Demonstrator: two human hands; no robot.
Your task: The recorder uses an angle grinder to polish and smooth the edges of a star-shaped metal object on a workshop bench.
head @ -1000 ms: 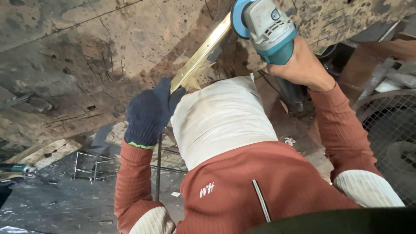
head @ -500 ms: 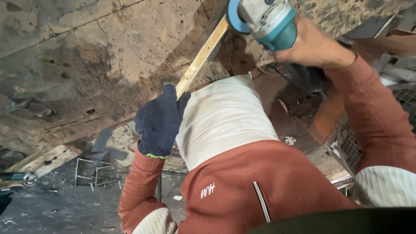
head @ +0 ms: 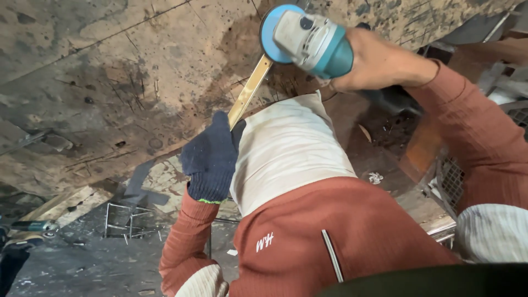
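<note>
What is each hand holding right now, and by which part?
The gloved left hand grips the yellowish metal bar at its lower end. The bare right hand holds the teal angle grinder by its body.

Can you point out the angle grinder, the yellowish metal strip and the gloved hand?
angle grinder (head: 313, 41), head view, teal body.
yellowish metal strip (head: 250, 91), head view, mid-length.
left hand (head: 210, 159), head view, glove back.

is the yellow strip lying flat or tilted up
Tilted up: the yellow strip slants from the gloved left hand to the grinder held by the right hand.
</note>
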